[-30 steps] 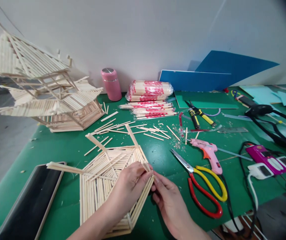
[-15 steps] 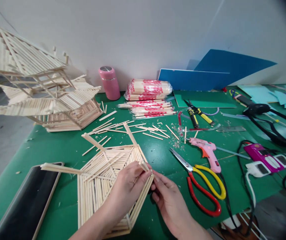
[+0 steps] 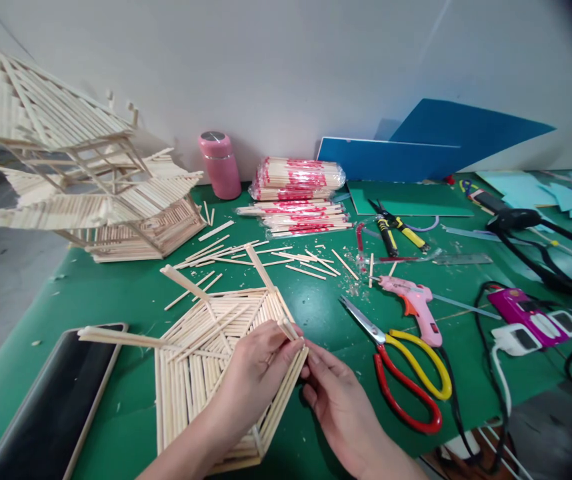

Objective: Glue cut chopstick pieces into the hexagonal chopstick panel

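Note:
A many-sided base of wooden sticks point(image 3: 181, 400) lies in front of me, with slanting stick posts point(image 3: 186, 285) rising from its corners. My left hand point(image 3: 256, 367) is closed around a short upright stick post point(image 3: 287, 328) at the right corner, its forearm crossing over the base. At that same corner, my right hand point(image 3: 333, 387) pinches the base's edge between thumb and fingers. Whether a small piece is also between the right fingertips is hidden. Several loose sticks point(image 3: 211, 317) lie across the top of the base.
Red-and-yellow-handled scissors point(image 3: 386, 347) and a pink glue gun point(image 3: 413, 303) lie to the right. Yellow-handled pliers point(image 3: 391, 230), packed sticks point(image 3: 299, 180) and a pink flask point(image 3: 220, 167) stand behind. A stick pavilion model point(image 3: 116, 207) and a black tray-like slab point(image 3: 51, 407) occupy the left.
Both hands keep their grip at the right corner. The base and its posts have tilted very slightly; otherwise hardly anything differs.

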Available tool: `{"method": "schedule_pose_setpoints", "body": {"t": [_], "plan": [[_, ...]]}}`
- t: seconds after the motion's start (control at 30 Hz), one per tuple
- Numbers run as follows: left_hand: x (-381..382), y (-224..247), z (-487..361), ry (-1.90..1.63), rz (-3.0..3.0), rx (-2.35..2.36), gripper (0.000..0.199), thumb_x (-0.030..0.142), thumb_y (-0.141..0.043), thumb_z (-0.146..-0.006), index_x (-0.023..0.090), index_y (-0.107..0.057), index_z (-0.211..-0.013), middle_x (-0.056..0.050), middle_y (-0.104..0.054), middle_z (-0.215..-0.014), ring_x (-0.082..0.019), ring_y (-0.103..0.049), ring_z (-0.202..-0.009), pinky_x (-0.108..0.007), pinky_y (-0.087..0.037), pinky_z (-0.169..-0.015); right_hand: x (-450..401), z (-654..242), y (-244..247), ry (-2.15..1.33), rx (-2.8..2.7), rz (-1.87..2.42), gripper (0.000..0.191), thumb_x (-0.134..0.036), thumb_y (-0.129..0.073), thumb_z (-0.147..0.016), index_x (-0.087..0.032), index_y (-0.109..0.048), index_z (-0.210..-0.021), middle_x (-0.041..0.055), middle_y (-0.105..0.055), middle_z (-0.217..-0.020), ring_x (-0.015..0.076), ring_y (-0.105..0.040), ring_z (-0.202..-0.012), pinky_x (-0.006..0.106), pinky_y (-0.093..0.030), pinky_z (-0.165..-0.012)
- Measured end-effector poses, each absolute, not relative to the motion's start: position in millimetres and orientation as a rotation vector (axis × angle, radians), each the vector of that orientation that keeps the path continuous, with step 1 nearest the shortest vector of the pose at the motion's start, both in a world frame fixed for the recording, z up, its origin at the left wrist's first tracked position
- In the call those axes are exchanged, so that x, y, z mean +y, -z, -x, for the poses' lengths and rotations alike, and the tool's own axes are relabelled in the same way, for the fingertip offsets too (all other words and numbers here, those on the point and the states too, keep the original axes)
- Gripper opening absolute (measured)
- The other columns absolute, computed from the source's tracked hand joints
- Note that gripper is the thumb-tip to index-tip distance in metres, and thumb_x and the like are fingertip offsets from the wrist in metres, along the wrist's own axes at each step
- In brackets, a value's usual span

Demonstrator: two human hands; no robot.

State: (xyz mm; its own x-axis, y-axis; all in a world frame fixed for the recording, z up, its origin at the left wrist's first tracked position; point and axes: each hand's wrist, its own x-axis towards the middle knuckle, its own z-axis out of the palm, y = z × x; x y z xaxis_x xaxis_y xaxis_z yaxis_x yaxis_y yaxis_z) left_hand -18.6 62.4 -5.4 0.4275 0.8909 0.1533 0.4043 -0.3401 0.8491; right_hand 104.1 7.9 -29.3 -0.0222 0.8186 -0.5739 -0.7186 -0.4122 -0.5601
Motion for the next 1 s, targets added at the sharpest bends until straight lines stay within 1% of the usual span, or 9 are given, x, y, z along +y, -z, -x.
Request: {"method": "schedule_pose_setpoints", "body": {"t": [0.17, 0.3, 0.53, 0.77, 1.0], "plan": [[61.1, 7.7, 18.6, -0.830, -1.952, 1.079, 0.013, 0.015, -0.047, -0.082, 0.020, -0.058, -0.078, 0.002, -0.064, -0.079, -0.010, -0.061, -0.073, -0.017, -0.043, -0.068, 7.1, -104.6, 30.1, -1.680, -0.142, 1.108, 0.029, -0.029, -0.068, -0.068, -0.015, -0.069, -0.093, -0.0017, -0.044, -0.060, 0.0063, -0.033, -0.056, 0.014, -0.023, -0.044], [60.0, 10.4, 18.2, -0.836, -1.962, 1.090, 0.013, 0.015, -0.047, -0.082, 0.019, -0.058, -0.078, 0.001, -0.064, -0.077, -0.010, -0.061, -0.070, -0.017, -0.043, -0.066, 8.1, -106.0, 29.3, -1.686, -0.120, 1.122, 0.026, -0.029, -0.069, -0.066, -0.015, -0.070, -0.088, -0.0029, -0.041, -0.057, 0.0058, -0.031, -0.053, 0.015, -0.019, -0.042], [58.7, 11.6, 17.8, -0.805, -1.977, 1.112, 0.015, 0.017, -0.046, -0.083, 0.019, -0.059, -0.077, 0.000, -0.065, -0.076, -0.011, -0.061, -0.070, -0.018, -0.044, -0.064, 9.1, -106.7, 28.4, -1.691, -0.096, 1.127, 0.026, -0.029, -0.070, -0.064, -0.014, -0.070, -0.085, -0.0022, -0.042, -0.058, 0.0057, -0.031, -0.052, 0.016, -0.018, -0.041], [60.7, 10.1, 16.4, -0.795, -1.992, 1.125, 0.014, 0.017, -0.046, -0.082, 0.018, -0.059, -0.077, 0.000, -0.065, -0.074, -0.012, -0.061, -0.068, -0.020, -0.045, -0.064, 10.5, -106.4, 31.3, -1.690, -0.107, 1.119, 0.022, -0.028, -0.068, -0.066, -0.014, -0.070, -0.083, -0.0024, -0.041, -0.058, 0.0064, -0.030, -0.053, 0.016, -0.018, -0.041], [60.7, 11.9, 16.7, -0.784, -1.980, 1.119, 0.014, 0.018, -0.046, -0.083, 0.018, -0.059, -0.077, 0.000, -0.065, -0.076, -0.011, -0.062, -0.069, -0.019, -0.045, -0.065, 9.4, -106.8, 29.6, -1.693, -0.127, 1.123, 0.024, -0.030, -0.068, -0.066, -0.014, -0.071, -0.084, -0.0028, -0.040, -0.056, 0.0064, -0.029, -0.052, 0.016, -0.018, -0.041]]}}
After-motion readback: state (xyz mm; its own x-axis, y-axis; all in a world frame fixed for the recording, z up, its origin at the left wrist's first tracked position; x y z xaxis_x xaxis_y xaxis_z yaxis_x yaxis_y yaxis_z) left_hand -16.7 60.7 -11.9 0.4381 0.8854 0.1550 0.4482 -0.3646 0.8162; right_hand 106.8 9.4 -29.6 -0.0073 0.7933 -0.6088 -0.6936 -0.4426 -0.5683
